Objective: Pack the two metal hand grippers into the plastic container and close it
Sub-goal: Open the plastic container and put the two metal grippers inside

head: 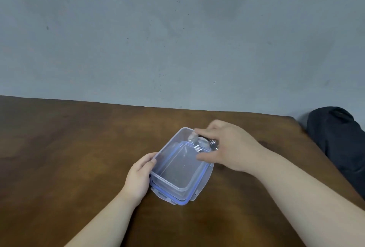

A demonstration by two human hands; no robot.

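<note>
Your left hand (138, 175) holds the left side of the plastic container (177, 169), with the thumb on the rim and the fingers closed around the wall, so this hand is clamped on the container. The container stands on the brown wooden table (69, 158), near the middle, and it is open on top. It seems to sit on its own lid (183, 200), which has a blue seal and clear locking flaps; the lid shows under the near and right edges of the container.

Your right hand (231, 148) is over the far right corner of the container. Its fingers are closed on shiny metal, the hand grippers (205, 144), and the metal is at the rim, partly above the inside of the container and partly outside. I cannot tell if you hold one gripper or both, because the hand covers most of the metal and the picture is a little blurred there. The bottom of the container looks bare as far as it shows through the clear plastic.

A dark bag or cloth (339, 140) lies at the right edge of the table, well apart from the container. Behind the table there is a grey wall (177, 35).
</note>
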